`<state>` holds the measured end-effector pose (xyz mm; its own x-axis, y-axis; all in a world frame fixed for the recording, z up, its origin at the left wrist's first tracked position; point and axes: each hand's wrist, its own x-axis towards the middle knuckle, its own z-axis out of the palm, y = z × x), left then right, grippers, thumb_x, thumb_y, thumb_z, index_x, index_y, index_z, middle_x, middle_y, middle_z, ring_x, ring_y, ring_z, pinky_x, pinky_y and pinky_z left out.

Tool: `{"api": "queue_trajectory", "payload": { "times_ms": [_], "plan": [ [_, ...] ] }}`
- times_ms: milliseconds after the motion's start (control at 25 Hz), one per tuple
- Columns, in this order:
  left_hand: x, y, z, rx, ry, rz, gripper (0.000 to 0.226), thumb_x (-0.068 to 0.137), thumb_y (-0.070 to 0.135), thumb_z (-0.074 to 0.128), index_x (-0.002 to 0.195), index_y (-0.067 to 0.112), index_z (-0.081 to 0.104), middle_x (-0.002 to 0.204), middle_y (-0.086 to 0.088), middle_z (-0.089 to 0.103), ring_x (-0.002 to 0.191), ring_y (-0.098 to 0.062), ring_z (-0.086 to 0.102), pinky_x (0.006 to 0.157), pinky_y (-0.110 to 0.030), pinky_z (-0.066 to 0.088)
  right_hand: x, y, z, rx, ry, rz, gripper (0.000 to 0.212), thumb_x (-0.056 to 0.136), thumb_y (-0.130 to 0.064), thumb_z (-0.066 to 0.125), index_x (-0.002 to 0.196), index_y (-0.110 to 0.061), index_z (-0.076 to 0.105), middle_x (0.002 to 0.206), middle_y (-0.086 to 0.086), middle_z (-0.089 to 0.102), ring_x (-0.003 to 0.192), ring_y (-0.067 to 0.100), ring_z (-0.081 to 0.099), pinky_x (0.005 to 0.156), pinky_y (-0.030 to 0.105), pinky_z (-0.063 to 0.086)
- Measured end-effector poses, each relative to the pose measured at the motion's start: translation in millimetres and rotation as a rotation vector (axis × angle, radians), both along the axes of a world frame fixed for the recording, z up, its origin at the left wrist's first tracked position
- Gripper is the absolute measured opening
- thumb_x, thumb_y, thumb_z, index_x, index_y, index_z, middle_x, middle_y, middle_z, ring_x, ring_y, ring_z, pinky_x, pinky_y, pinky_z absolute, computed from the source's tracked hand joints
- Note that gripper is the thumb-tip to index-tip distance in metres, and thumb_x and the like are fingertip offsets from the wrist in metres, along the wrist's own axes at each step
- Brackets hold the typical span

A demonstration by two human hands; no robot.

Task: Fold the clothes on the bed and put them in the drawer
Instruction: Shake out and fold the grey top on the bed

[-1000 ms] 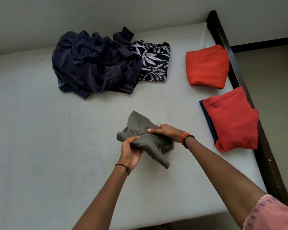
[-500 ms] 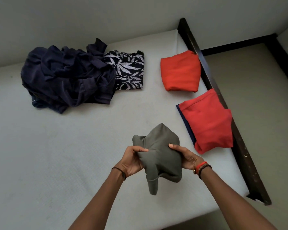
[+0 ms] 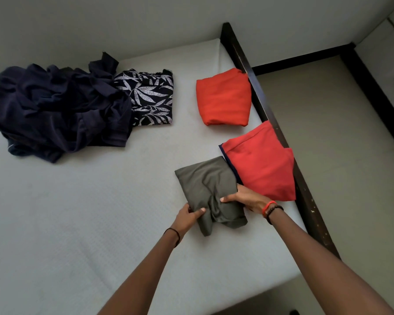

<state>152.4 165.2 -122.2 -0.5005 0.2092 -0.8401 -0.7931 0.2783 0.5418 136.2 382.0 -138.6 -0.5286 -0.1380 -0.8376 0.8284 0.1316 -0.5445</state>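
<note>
The white mattress [image 3: 77, 223] carried one crumpled navy fabric heap [image 3: 55, 110], one folded leaf-print garment [image 3: 152, 98], one olive-grey folded garment [image 3: 205, 178] and two red-orange folded garments, far [image 3: 224, 98] and near [image 3: 259, 160]. The left hand [image 3: 189, 214] pinched the olive piece's near-left edge, and the right hand [image 3: 248, 198] gripped its bunched right side. The piece was judged light, soft and limp, so it should be supported under the folds from both sides.

no readable text, labels, brands or numbers anywhere
</note>
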Motion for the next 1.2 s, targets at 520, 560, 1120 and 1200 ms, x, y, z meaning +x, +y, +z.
{"api": "queue_trajectory", "payload": {
  "times_ms": [520, 560, 1120, 1200],
  "plan": [
    [18.7, -21.8, 0.6, -0.343, 0.009, -0.394, 0.029, 0.090, 0.028, 0.062, 0.095, 0.012, 0.038, 0.088, -0.008, 0.063, 0.061, -0.015, 0.059, 0.058, -0.025, 0.048, 32.7, 0.4, 26.2, 0.597, 0.055, 0.343, 0.067, 0.082, -0.031, 0.069, 0.138, -0.024, 0.033, 0.126, 0.008, 0.057, 0.109, 0.031, 0.059, 0.079, 0.039, 0.052],
    [19.5, -20.9, 4.6, -0.414, 0.134, -0.394, 0.025, 0.092, 0.031, 0.059, 0.094, 0.014, 0.040, 0.089, -0.005, 0.063, 0.065, -0.016, 0.059, 0.062, -0.027, 0.048, 35.5, -6.5, 30.7, 0.781, 0.088, 0.417, 0.068, 0.086, -0.030, 0.063, 0.143, -0.026, 0.027, 0.126, 0.011, 0.056, 0.109, 0.034, 0.059, 0.081, 0.039, 0.050],
    [11.8, 1.4, -19.8, -0.656, 0.679, -0.937, 0.085, 0.093, 0.030, 0.056, 0.152, 0.021, -0.005, 0.160, -0.005, -0.011, 0.148, -0.023, 0.002, 0.119, -0.036, 0.020, 40.3, -76.1, 12.6, 1.083, 0.464, 0.781, 0.073, 0.093, -0.025, 0.057, 0.151, -0.032, 0.014, 0.156, 0.020, 0.018, 0.142, 0.037, 0.021, 0.111, 0.052, 0.030],
    [8.5, 0.1, -11.2, -0.649, 0.659, -0.987, 0.086, 0.092, 0.030, 0.057, 0.152, 0.021, -0.004, 0.160, -0.006, -0.010, 0.148, -0.024, 0.003, 0.120, -0.040, 0.017, 39.9, -76.5, 18.7, 1.069, 0.439, 0.797, 0.072, 0.094, -0.028, 0.055, 0.151, -0.032, 0.012, 0.156, 0.019, 0.018, 0.143, 0.036, 0.019, 0.113, 0.051, 0.027]
  ]
}}
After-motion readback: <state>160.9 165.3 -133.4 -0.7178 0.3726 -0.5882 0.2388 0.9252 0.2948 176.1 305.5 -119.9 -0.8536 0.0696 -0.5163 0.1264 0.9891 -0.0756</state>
